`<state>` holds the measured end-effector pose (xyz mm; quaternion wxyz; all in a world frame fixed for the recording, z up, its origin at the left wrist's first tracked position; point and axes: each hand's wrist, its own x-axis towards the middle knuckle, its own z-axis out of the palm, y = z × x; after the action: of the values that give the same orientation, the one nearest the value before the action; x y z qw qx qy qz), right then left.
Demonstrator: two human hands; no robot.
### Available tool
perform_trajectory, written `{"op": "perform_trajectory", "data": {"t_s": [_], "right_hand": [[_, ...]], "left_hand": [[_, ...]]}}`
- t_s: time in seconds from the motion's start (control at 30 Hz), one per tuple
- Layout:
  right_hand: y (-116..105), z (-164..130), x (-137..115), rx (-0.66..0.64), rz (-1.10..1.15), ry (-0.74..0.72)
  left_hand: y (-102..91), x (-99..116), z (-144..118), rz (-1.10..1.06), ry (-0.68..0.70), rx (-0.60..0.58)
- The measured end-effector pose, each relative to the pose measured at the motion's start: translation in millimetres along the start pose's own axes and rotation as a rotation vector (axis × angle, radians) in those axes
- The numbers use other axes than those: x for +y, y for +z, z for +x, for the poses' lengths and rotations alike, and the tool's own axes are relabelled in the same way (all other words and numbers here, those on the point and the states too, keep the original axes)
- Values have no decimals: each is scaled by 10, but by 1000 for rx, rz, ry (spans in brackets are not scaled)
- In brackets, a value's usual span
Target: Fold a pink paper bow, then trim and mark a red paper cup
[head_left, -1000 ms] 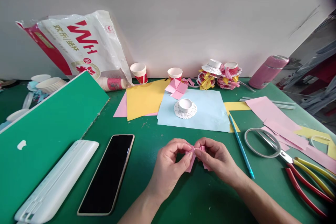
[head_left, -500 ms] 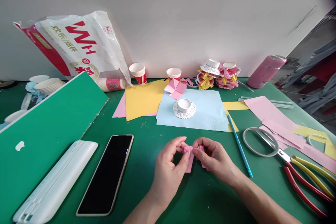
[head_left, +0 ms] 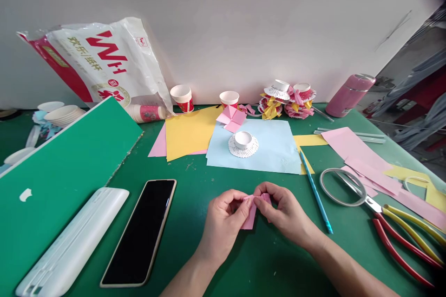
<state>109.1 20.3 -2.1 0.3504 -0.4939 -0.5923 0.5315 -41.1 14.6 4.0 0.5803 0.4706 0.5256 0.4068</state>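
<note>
Everything on the green counter (head_left: 186, 222) is sitting a hair further left than half a second ago, probably because the head is turning a bit right. Left hand (head_left: 223, 222) is also curling its index finger lower, and the right flap of the pink paper (head_left: 248, 221) is showing less.

What could be going wrong, big stuff first: the right forearm (head_left: 341, 267) is reaching in near the pencil (head_left: 316, 191), with the scissors (head_left: 373, 204) lying past it, so a wide elbow swing could be knocking that pencil around. Next down is the paper. Both hands are working the same narrow bit in the middle, so if they're tugging apart too hard, it could be tearing right there. Smallest worry is the grip: if one thumb is slipping, the crease is probably going crooked.

Pose-wise, both forearms are angling in toward each other from the bottom. Left hand and right hand (head_left: 291, 216) are facing each other, nearly touching. On each side the fingers (head_left: 243, 213) are pinching tight, thumb against index, basically no gap, with the paper caught between. Can't tell what the tucked-under ones are doing. Paper's sitting in front of the blue sheet (head_left: 273, 148), between phone (head_left: 139, 234) and pencil, left flap hanging down; can't tell if it's touching the counter.
</note>
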Motion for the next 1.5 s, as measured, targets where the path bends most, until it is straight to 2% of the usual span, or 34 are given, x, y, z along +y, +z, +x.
{"op": "perform_trajectory", "data": {"t_s": [0.13,0.33,0.5,0.7,0.93,1.17,1.3,1.5], "right_hand": [[-5,5,-10,8,-5,10],[-50,11,11,-74,188,37],[-57,7,16,-36,314,120],[-62,2,1,-30,316,124],[-39,32,41,19,332,54],[11,26,77,56,245,-24],[20,38,70,118,192,-44],[17,50,51,155,239,-13]], "left_hand": [[10,-16,0,-30,-28,-7],[-9,-35,35,-272,-159,0],[-11,-30,19,-292,-146,0],[-14,-38,27,-265,-129,17],[-18,-34,20,-212,-107,2],[21,17,35,-111,-79,-18],[41,4,45,-163,-116,10],[31,-4,38,-283,-148,-8]]}}
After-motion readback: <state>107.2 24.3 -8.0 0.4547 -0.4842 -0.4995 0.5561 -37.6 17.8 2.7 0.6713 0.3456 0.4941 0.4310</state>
